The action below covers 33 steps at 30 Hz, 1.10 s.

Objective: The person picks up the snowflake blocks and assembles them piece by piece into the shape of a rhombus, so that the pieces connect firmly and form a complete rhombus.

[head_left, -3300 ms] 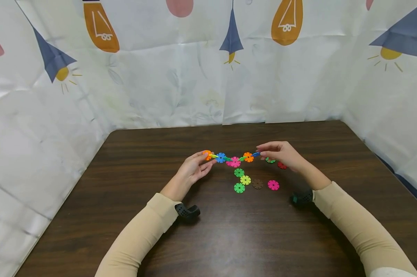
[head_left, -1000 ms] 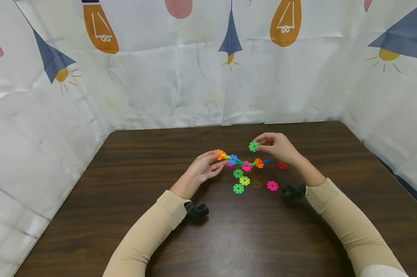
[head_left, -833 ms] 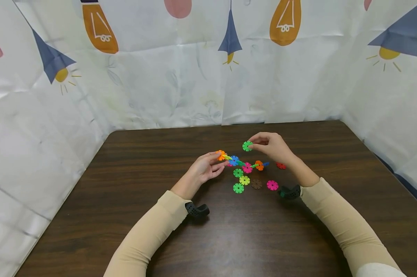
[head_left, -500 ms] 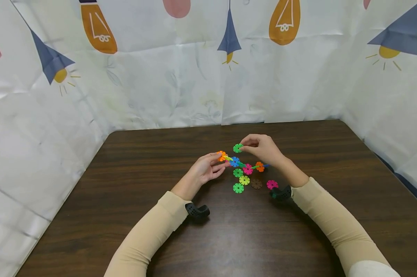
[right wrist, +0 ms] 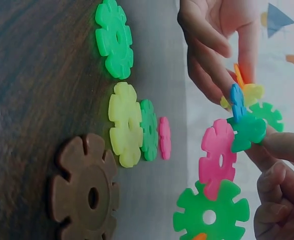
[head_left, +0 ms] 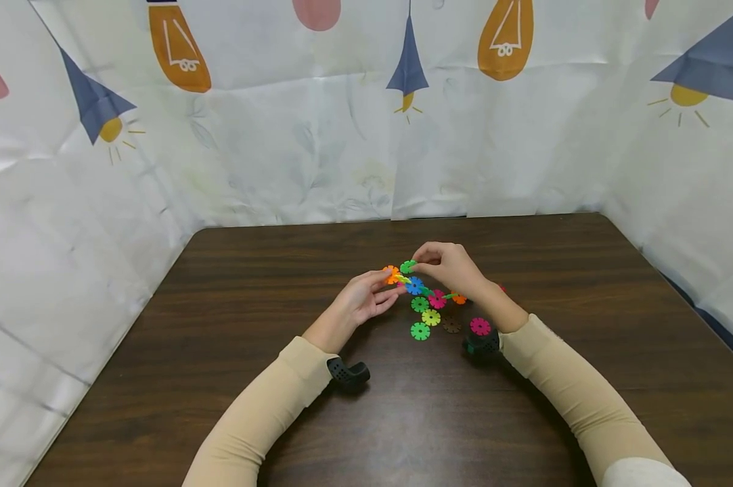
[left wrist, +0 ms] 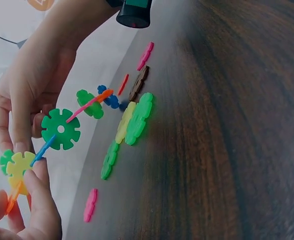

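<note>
My left hand (head_left: 357, 297) pinches the orange notched plastic disc (head_left: 391, 274) at one end of a linked chain. From it run a yellow disc (left wrist: 21, 167), a blue disc (head_left: 415, 285), a dark green one (left wrist: 61, 129), a pink disc (right wrist: 217, 157), a light green one (right wrist: 211, 212), an orange one and a blue one (left wrist: 107, 97). My right hand (head_left: 454, 267) pinches a separate green disc (head_left: 408, 266) between thumb and fingers, right beside the yellow disc. Whether their slots are joined I cannot tell.
Loose discs lie flat on the brown table (head_left: 342, 433): green (head_left: 419, 304), yellow (head_left: 430, 318), another green (head_left: 420, 331), brown (head_left: 452, 325) and pink (head_left: 480, 327). A red one is mostly hidden behind the right wrist. A printed cloth (head_left: 317, 155) stands behind the table.
The right hand let go of the chain's blue end, took the green disc from the table and brought it left to the yellow disc. The left hand shifted slightly right with the chain.
</note>
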Each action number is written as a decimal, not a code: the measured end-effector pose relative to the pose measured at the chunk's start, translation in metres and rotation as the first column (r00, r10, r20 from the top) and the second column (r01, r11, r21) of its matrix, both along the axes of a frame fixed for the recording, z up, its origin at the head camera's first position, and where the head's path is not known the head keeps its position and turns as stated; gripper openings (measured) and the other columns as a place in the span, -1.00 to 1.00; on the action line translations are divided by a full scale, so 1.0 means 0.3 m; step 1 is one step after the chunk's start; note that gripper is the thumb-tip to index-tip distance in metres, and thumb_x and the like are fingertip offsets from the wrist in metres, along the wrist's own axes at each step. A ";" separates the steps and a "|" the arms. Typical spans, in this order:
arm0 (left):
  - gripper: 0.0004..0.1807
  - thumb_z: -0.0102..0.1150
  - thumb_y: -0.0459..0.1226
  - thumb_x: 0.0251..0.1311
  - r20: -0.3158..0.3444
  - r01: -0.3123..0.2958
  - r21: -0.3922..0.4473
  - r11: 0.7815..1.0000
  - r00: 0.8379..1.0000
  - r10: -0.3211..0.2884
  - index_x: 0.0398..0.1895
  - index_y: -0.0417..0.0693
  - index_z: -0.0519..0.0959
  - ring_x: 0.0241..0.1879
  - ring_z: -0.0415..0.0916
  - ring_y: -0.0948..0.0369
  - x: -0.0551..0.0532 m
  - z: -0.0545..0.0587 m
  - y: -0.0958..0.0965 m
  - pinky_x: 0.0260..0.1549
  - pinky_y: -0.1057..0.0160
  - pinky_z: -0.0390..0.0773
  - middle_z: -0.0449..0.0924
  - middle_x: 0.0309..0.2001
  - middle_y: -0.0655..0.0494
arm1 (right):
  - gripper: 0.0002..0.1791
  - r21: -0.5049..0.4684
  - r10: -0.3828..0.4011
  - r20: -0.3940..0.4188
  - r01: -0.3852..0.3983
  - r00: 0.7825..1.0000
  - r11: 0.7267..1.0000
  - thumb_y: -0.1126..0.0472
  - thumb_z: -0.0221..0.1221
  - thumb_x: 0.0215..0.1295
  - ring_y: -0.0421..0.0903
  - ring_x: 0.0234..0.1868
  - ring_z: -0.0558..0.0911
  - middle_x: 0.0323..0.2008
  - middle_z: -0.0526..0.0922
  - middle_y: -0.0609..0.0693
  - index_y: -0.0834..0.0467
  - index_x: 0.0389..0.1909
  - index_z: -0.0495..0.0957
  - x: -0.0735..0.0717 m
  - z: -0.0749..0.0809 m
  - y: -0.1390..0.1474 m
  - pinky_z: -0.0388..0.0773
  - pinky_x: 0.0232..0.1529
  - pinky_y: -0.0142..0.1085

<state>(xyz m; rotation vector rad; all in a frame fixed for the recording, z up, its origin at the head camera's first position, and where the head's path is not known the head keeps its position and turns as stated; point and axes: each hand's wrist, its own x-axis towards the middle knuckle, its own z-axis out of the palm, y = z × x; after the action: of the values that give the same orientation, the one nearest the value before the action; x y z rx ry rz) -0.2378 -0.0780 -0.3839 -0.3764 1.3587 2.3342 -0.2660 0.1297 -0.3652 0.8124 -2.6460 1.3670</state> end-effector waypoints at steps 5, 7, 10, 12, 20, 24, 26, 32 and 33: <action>-0.91 0.03 -0.28 0.56 0.010 -0.004 -0.005 1.000 1.000 0.004 -0.04 -0.11 0.44 -0.19 0.73 0.11 -0.001 0.001 0.002 -0.34 0.33 0.68 0.51 -0.07 0.00 | -0.91 0.003 0.004 0.008 -0.004 1.000 1.000 0.29 0.36 0.33 0.00 -0.24 0.74 -0.26 0.78 0.07 0.23 -0.21 0.69 0.000 -0.010 -0.007 0.66 -0.11 -0.06; -0.91 0.04 -0.28 0.56 0.011 -0.006 -0.011 1.000 1.000 0.006 -0.04 -0.11 0.44 -0.12 0.73 0.08 0.000 0.001 0.001 -0.34 0.33 0.68 0.51 -0.08 0.00 | -0.91 0.004 0.004 0.011 -0.004 1.000 1.000 0.29 0.36 0.33 0.00 -0.24 0.74 -0.25 0.79 0.07 0.23 -0.22 0.68 0.000 -0.014 -0.009 0.66 -0.11 -0.06; -0.91 0.04 -0.28 0.56 0.012 -0.008 -0.012 1.000 1.000 0.008 -0.05 -0.12 0.45 -0.09 0.72 0.07 0.002 0.000 0.002 -0.33 0.32 0.68 0.52 -0.08 0.00 | -0.93 -0.003 0.006 0.012 -0.006 1.000 1.000 0.31 0.36 0.34 -0.01 -0.23 0.75 -0.25 0.78 0.06 0.22 -0.23 0.68 -0.002 -0.019 -0.011 0.66 -0.12 -0.06; -0.91 0.04 -0.28 0.56 0.014 -0.008 -0.007 1.000 1.000 0.008 -0.05 -0.12 0.46 -0.14 0.73 0.08 0.002 -0.001 0.002 -0.33 0.32 0.68 0.52 -0.08 0.00 | -0.94 -0.010 0.009 0.010 -0.008 1.000 1.000 0.32 0.35 0.34 -0.02 -0.23 0.75 -0.25 0.78 0.06 0.22 -0.24 0.67 -0.005 -0.023 -0.011 0.66 -0.14 -0.09; -0.91 0.04 -0.28 0.56 0.001 -0.018 -0.004 1.000 1.000 0.018 -0.08 -0.12 0.47 -0.28 0.72 0.13 0.001 -0.004 0.006 -0.33 0.33 0.68 0.53 -0.10 0.00 | -0.95 -0.016 0.035 0.021 -0.034 0.999 0.999 0.34 0.33 0.36 -0.09 -0.43 0.70 -0.28 0.79 0.08 0.25 -0.25 0.65 -0.015 -0.023 -0.017 0.60 -0.41 -0.29; -0.92 0.07 -0.28 0.55 -0.012 -0.029 -0.015 0.999 1.000 0.029 -0.15 -0.10 0.48 -0.24 0.73 0.14 0.004 -0.003 0.009 -0.32 0.34 0.67 0.55 -0.09 0.01 | -0.96 0.006 0.033 0.044 -0.033 0.999 0.999 0.34 0.33 0.36 -0.11 -0.54 0.62 -0.28 0.79 0.06 0.22 -0.28 0.66 -0.012 -0.017 -0.022 0.59 -0.45 -0.29; -0.91 0.09 -0.29 0.53 -0.011 -0.037 -0.022 0.999 0.999 0.036 -0.21 -0.08 0.49 -0.22 0.73 0.13 0.008 -0.003 0.011 -0.32 0.34 0.66 0.56 -0.08 0.02 | -0.96 0.015 0.042 0.035 -0.042 0.999 0.999 0.35 0.33 0.36 -0.11 -0.57 0.58 -0.28 0.79 0.06 0.21 -0.30 0.67 -0.010 -0.018 -0.024 0.56 -0.47 -0.29; -0.78 0.11 -0.30 0.52 -0.006 -0.067 -0.030 0.997 0.998 0.067 -0.39 -0.03 0.50 -0.14 0.73 0.08 0.021 -0.001 0.015 -0.33 0.31 0.64 0.58 -0.04 0.03 | -0.93 0.023 0.045 -0.019 -0.045 0.999 0.999 0.40 0.32 0.33 -0.10 -0.51 0.65 -0.27 0.79 0.09 0.21 -0.35 0.68 -0.004 -0.022 -0.029 0.59 -0.42 -0.24; -0.77 0.11 -0.30 0.52 -0.004 -0.073 -0.029 0.997 0.997 0.073 -0.41 -0.02 0.50 -0.15 0.74 0.08 0.023 0.000 0.017 -0.34 0.31 0.64 0.58 -0.04 0.04 | -0.93 0.025 0.042 -0.031 -0.041 0.999 0.999 0.41 0.33 0.32 -0.08 -0.45 0.69 -0.26 0.80 0.09 0.21 -0.35 0.68 -0.002 -0.022 -0.030 0.62 -0.37 -0.22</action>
<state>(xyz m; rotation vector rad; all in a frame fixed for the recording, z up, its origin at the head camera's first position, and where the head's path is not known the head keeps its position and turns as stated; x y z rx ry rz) -0.2309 -0.0729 -0.3840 -0.4389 1.4036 2.3771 -0.2667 0.1207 -0.3718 0.8886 -2.6416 1.3226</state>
